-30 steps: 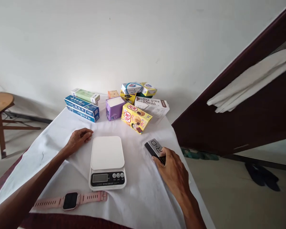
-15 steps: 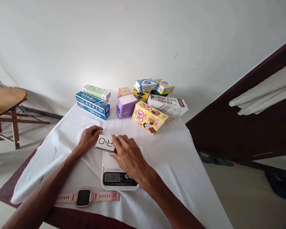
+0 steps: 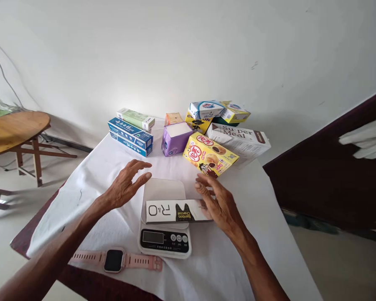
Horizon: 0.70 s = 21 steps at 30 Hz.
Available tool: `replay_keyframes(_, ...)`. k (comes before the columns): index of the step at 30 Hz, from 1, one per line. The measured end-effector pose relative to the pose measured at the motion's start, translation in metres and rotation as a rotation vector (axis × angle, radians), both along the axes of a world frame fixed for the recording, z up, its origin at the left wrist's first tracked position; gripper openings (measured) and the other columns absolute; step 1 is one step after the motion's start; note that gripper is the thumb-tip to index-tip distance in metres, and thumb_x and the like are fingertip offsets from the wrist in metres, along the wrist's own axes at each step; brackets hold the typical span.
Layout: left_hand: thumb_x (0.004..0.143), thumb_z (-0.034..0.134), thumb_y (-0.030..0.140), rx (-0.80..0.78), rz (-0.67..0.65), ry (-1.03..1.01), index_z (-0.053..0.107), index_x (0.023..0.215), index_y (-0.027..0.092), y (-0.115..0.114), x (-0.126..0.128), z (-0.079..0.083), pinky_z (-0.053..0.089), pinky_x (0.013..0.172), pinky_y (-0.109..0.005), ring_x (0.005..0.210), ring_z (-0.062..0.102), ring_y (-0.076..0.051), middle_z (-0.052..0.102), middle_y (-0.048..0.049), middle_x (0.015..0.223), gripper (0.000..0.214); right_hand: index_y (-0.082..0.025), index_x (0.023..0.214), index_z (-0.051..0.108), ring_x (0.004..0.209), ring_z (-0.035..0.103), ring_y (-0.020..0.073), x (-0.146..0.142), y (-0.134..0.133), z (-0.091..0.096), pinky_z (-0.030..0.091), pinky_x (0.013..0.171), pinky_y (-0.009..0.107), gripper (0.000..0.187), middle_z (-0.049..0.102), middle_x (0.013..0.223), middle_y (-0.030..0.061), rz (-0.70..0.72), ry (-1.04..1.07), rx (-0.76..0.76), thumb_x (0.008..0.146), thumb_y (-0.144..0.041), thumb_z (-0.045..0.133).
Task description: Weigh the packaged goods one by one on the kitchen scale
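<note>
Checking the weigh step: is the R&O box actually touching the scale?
Touching. The head view shows the R&O box lying flat across the near part of the scale platform, with no gap under it; its right end overhangs the platform edge.

I count one white scale (image 3: 164, 240), one pink watch (image 3: 114, 260), one long box (image 3: 175, 210) mid-frame, two blue boxes (image 3: 130, 133) left of the middle, one purple box (image 3: 174, 142), one round table (image 3: 15, 129).
</note>
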State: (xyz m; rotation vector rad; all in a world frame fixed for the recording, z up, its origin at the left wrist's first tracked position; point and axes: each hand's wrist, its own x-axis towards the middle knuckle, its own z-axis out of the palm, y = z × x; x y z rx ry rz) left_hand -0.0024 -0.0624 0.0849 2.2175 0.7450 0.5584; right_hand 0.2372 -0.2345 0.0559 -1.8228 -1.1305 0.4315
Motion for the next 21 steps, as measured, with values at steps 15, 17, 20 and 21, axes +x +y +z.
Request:
replay_keyframes(15,0.083,0.073,0.067,0.450,-0.363,0.100,0.048,0.145,0.021,-0.054,0.030,0.002,0.040,0.109,-0.057,0.136,0.048,-0.038,0.055,-0.0193,0.144,0.081,-0.024,0.113,0.071,0.111,0.066,0.0272,-0.019,0.004,-0.012,0.053,0.092,0.040,0.059,0.073,0.115,0.0094,0.073,0.363,0.060,0.093,-0.074,0.048)
replay_keyframes(17,0.081,0.076,0.064,0.490,-0.410,0.149,0.054,0.136,0.020,-0.056,0.035,0.001,0.040,0.108,-0.055,0.130,0.054,-0.037,0.062,-0.0178,0.133,0.074,-0.024,0.115,0.071,0.115,0.065,0.0284,-0.020,0.004,-0.016,0.053,0.093,0.041,0.061,0.072,0.119,0.0102,0.057,0.376,0.072,0.093,-0.075,0.046)
replay_keyframes(20,0.082,0.081,0.054,0.505,-0.449,0.246,0.060,0.120,0.018,-0.058,0.037,0.003,0.043,0.102,-0.046,0.111,0.063,-0.031,0.068,-0.0121,0.114,0.056,-0.023,0.112,0.072,0.114,0.066,0.0298,-0.020,0.005,-0.024,0.055,0.089,0.041,0.065,0.072,0.119,0.0120,0.039,0.444,0.090,0.091,-0.079,0.044)
replay_keyframes(21,0.082,0.081,0.050,0.510,-0.452,0.278,0.060,0.117,0.017,-0.060,0.036,0.006,0.045,0.099,-0.044,0.107,0.063,-0.030,0.068,-0.0109,0.111,0.052,-0.022,0.110,0.072,0.114,0.066,0.0304,-0.020,0.005,-0.027,0.056,0.087,0.041,0.067,0.072,0.119,0.0126,0.034,0.479,0.098,0.091,-0.080,0.044)
